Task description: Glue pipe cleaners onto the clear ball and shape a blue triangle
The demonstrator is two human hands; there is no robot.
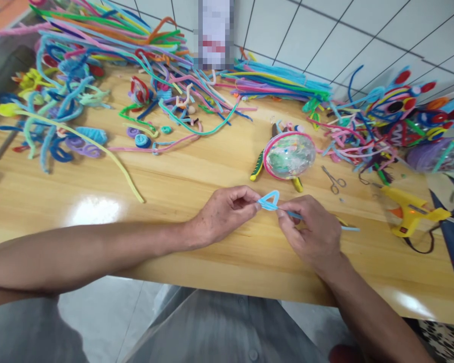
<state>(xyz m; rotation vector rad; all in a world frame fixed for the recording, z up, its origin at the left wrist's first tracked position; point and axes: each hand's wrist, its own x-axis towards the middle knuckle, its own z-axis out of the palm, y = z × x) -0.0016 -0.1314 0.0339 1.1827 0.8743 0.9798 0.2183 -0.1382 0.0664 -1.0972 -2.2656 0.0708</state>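
Note:
Between my two hands is a light-blue pipe cleaner point(271, 199), bent into a small pointed loop. My left hand point(225, 214) pinches the loop's left corner between thumb and fingertips. On the other side my right hand point(312, 229) grips the same pipe cleaner where its strand leaves the loop, and the tail passes under the palm. Just beyond my hands sits a clear plastic dome point(290, 155) with a pink rim. Pliers with green and yellow handles point(258, 166) lie partly hidden beneath it.
Small scissors point(333, 180) and a yellow glue gun point(410, 212) lie to the right. Tangled pipe cleaners point(56, 116) cover the left, with a straight bundle point(276, 83) along the tiled wall. A long yellow pipe cleaner point(109, 151) stretches toward me. Finished-looking colourful pieces point(397, 106) crowd the back right.

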